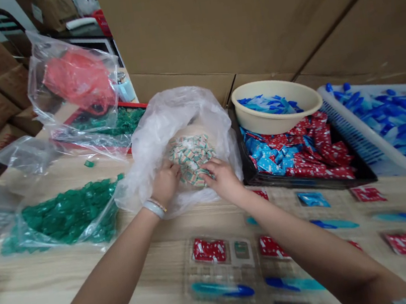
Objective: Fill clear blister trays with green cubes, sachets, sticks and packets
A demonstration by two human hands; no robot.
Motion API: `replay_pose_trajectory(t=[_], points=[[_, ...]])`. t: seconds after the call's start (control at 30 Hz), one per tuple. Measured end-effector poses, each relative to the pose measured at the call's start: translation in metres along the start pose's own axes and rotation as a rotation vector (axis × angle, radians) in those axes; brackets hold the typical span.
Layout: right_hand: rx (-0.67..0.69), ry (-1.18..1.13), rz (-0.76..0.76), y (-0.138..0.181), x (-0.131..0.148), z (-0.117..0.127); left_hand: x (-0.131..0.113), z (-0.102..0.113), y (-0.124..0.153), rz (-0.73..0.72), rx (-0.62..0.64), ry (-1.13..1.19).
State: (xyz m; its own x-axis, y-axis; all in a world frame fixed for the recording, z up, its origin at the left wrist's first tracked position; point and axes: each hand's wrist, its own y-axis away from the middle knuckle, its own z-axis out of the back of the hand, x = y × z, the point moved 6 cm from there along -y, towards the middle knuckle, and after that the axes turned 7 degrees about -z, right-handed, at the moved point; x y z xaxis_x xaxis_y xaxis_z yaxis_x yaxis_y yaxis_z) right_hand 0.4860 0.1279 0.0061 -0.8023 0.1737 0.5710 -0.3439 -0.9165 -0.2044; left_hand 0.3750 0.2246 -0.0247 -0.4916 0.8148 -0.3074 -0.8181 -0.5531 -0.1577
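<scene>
A translucent white plastic bag [188, 101] lies on the table with its mouth open towards me. Inside it is a heap of small striped pieces [191, 161] in pale pink, green and white. My left hand [166, 182] is at the left of the heap, its fingers curled; what they hold, if anything, is hidden. At the heap's right side is my right hand [222, 175], thumb and fingers apart, fingertips touching the pieces.
A clear bag of green pieces [70, 212] lies left. A red tray [131, 104] stands behind. To the right are a black tray [307, 182] of packets, a cream basin [278, 123] and a white basket [372, 139]. Clear plastic trays [221, 271] lie in front.
</scene>
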Motion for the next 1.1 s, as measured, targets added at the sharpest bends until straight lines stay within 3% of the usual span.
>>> replay_pose_trajectory(t=[0.27, 0.5, 0.73, 0.9, 1.0, 1.1], points=[[-0.026, -0.044, 0.019, 0.004, 0.003, 0.001, -0.003, -0.001, 0.004, -0.124, -0.008, 0.059], [-0.023, -0.054, 0.022, 0.004, 0.003, 0.000, 0.000, 0.000, 0.000, -0.102, -0.049, 0.206], [0.010, -0.063, 0.003, 0.004, 0.001, -0.002, -0.012, 0.002, 0.000, -0.231, -0.046, 0.215], [0.045, -0.068, 0.017, 0.003, 0.001, -0.008, -0.016, 0.000, -0.001, -0.239, 0.046, 0.248], [0.052, -0.085, 0.009, 0.003, -0.001, -0.009, -0.006, 0.006, -0.006, -0.151, 0.016, 0.264], [0.054, -0.115, -0.005, 0.003, -0.006, -0.009, 0.020, 0.014, -0.012, 0.119, -0.051, 0.396]])
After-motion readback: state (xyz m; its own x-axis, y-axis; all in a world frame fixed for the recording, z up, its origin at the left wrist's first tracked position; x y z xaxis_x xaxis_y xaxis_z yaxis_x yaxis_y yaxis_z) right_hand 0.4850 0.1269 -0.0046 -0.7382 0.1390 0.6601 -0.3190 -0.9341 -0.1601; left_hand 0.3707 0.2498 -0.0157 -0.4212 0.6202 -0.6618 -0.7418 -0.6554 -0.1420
